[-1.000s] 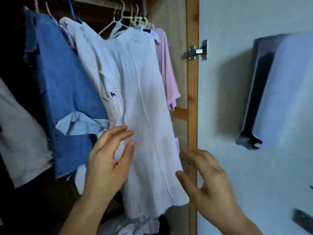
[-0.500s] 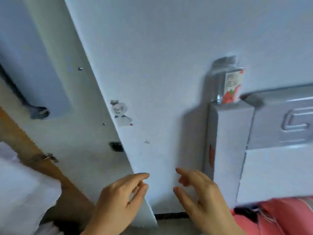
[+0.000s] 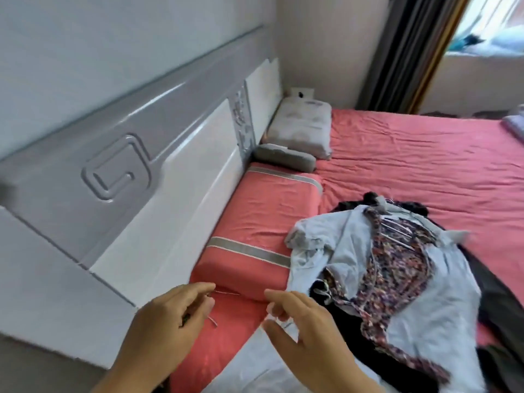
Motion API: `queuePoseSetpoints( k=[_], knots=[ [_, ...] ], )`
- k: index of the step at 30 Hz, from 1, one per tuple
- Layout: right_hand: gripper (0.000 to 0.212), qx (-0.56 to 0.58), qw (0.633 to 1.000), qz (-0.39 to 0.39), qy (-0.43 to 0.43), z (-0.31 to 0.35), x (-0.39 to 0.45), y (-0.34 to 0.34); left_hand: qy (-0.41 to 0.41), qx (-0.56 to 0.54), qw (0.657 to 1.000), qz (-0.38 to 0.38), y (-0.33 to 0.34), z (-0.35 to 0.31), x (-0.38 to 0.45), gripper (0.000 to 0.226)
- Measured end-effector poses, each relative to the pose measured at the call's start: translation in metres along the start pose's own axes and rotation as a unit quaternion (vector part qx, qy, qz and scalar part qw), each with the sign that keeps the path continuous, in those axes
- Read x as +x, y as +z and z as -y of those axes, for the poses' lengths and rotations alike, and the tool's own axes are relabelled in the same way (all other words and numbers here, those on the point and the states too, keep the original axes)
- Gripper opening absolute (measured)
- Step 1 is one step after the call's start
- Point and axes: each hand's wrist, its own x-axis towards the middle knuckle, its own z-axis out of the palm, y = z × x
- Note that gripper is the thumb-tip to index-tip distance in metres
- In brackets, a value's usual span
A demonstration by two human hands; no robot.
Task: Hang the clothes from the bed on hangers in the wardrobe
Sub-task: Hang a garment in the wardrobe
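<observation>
My left hand (image 3: 170, 319) and right hand (image 3: 306, 327) hung loosely spread, holding nothing. The clothes pile (image 3: 397, 268) lay on the bed (image 3: 425, 154) at two o'clock: light, limp fabric, I judged, best pinched at the pale shirt's (image 3: 348, 245) collar.

No readable text, label, brand or number shows anywhere.

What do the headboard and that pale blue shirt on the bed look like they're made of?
The headboard looks like glossy lacquered board or moulded plastic: bright highlights, a crisp raised pattern. The pale blue shirt looks like thin woven cotton: matte and softly creased. Neither is certain from looks alone.
</observation>
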Motion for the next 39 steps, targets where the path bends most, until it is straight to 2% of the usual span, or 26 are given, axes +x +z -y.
queuePoseSetpoints(
  k=[6,10,14,18,19,21,23,28,32,35,39],
  knots=[
    [0.063,-0.006,0.985,-0.081,0.154,-0.05,-0.04,-0.054,0.1,-0.03,0.987,0.122,0.076,-0.05,0.056,0.043],
    [0.052,-0.004,0.966,-0.124,0.225,-0.092,-0.057,-0.086,0.151,-0.033,0.971,0.184,0.127,-0.093,0.088,0.047],
    [0.043,0.006,0.947,-0.16,0.278,-0.153,-0.059,-0.122,0.167,-0.043,0.958,0.231,0.182,-0.135,0.123,0.045],
    [0.025,0.016,0.936,-0.156,0.314,-0.222,-0.046,-0.153,0.161,-0.024,0.954,0.25,0.236,-0.167,0.158,0.046],
    [0.026,0.021,0.937,-0.146,0.316,-0.26,-0.041,-0.168,0.145,-0.018,0.953,0.266,0.269,-0.18,0.177,0.044],
    [0.029,0.014,0.935,-0.138,0.325,-0.279,-0.03,-0.175,0.139,0.008,0.949,0.283,0.283,-0.189,0.187,0.032],
    [0.033,0.023,0.931,-0.112,0.346,-0.341,-0.018,-0.192,0.117,0.017,0.945,0.306,0.335,-0.204,0.214,0.025],
    [0.036,0.018,0.906,-0.089,0.414,-0.476,0.013,-0.217,0.06,0.045,0.934,0.349,0.436,-0.227,0.267,0.025],
    [0.027,-0.002,0.892,-0.065,0.447,-0.571,0.039,-0.224,0.016,0.051,0.928,0.369,0.496,-0.228,0.295,0.025],
    [0.043,-0.016,0.881,-0.061,0.468,-0.626,0.057,-0.221,0.005,0.065,0.922,0.382,0.527,-0.222,0.308,0.025],
    [0.06,-0.096,0.878,-0.047,0.467,-0.682,0.077,-0.209,-0.01,0.072,0.916,0.394,0.555,-0.211,0.319,0.023]
  ],
)
